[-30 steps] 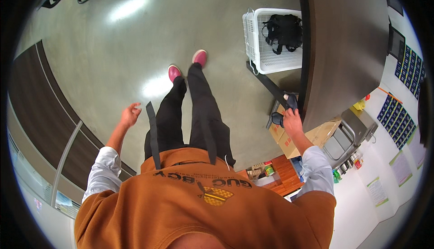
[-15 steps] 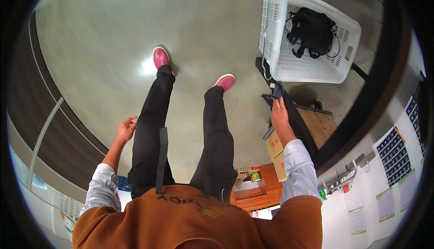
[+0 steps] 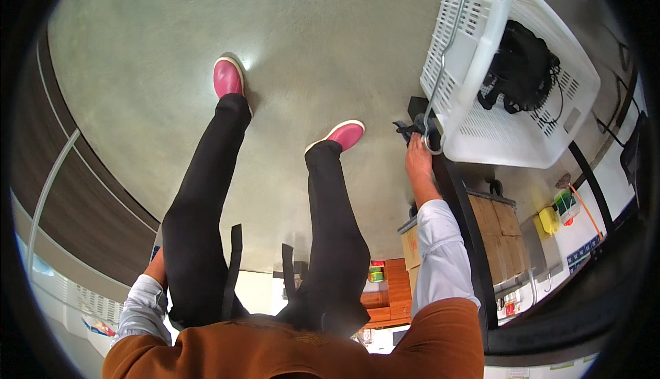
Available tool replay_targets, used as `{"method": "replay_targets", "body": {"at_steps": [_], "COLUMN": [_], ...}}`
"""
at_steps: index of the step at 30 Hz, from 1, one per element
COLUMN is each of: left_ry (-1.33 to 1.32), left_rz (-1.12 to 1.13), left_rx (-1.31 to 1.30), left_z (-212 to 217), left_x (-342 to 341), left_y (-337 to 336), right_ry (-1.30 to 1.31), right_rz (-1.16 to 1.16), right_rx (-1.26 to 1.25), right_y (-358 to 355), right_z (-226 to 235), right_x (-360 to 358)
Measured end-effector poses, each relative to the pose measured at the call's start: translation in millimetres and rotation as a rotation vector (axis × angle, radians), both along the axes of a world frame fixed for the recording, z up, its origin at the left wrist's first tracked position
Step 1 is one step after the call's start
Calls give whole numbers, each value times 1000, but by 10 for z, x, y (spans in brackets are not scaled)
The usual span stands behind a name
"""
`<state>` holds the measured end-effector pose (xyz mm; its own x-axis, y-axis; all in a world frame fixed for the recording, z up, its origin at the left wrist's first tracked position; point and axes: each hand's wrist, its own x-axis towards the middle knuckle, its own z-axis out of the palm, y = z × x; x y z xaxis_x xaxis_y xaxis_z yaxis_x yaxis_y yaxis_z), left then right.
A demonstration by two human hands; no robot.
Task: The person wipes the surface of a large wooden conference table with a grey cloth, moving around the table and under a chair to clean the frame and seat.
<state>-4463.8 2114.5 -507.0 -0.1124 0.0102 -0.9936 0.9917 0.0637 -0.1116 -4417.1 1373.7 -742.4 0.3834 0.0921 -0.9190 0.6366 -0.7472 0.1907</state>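
My right hand (image 3: 418, 162) is closed on a small crumpled dark cloth piece (image 3: 408, 130), which pokes out past the fingertips. It is at the edge of a long black bar (image 3: 454, 193), right by the lower end of a bent metal handle (image 3: 448, 45). That handle belongs to a white slotted plastic basket (image 3: 474, 97) just beyond. A black bundle with straps and a thin cord (image 3: 520, 62) lies inside the basket. Down beside my left thigh is my left hand (image 3: 159, 267), its fingers hidden behind the trouser leg.
Cardboard boxes (image 3: 496, 238) are stacked on a wheeled rack right of the black bar. Dark cabinet panels (image 3: 103, 207) with a pale rail line the left. Orange-brown wooden furniture (image 3: 397, 293) stands behind me. A yellow container (image 3: 548, 221) is at the right.
My left hand has dropped back behind my left thigh. My right hand still has the dark cloth, close to the basket handle. The basket sits farther right and larger in view; my legs have shifted.
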Motion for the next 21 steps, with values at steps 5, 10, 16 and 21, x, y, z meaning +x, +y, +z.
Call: {"method": "replay_targets", "body": {"at_steps": [5,10,16,21], "left_ry": [74,109,89,34], "left_rz": [-13,-36,-50,6], "left_rx": [24,41,8,-37], "left_z": [136,146,68,90], "left_x": [10,140,328,467], "left_y": [12,48,146,153], "right_ry": [16,-111,-81,10], "right_rz": [113,8,-15,14], "right_rx": [-96,-131,-83,-133], "right_y": [212,271,88,174], "right_z": [-400,-708,-456,428], "right_x": [378,578,324,328]}}
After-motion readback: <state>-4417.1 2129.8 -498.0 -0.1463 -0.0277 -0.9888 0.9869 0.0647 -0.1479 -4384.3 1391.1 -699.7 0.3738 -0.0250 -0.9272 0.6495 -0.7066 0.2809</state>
